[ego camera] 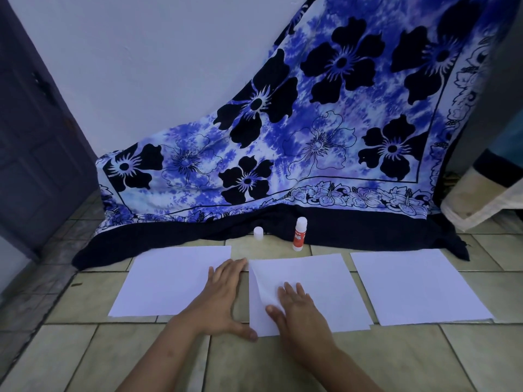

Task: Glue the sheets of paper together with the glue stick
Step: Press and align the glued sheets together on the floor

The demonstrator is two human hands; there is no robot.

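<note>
Seemingly pressing middle sheets (325,278) flat with right hand (297,306) spread on top; bracing with left hand (223,295), fingers straight, over edge of left sheet (169,278). Next, likely smoothing toward buckled left edge. Behind on floor (85,349): glue stick (300,236) upright, uncapped, near cap (258,232). Right sheet (418,284) apart, bare tiles between.

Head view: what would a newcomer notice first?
The big blue flower-print cloth draped down the wall dominates the back. Before it, three white paper sheets lie in a row on the tiled floor, the left hand flat at the left sheet's edge and the right hand flat on the middle sheet. A red glue stick stands upright behind them, a small white cap to its left.
</note>
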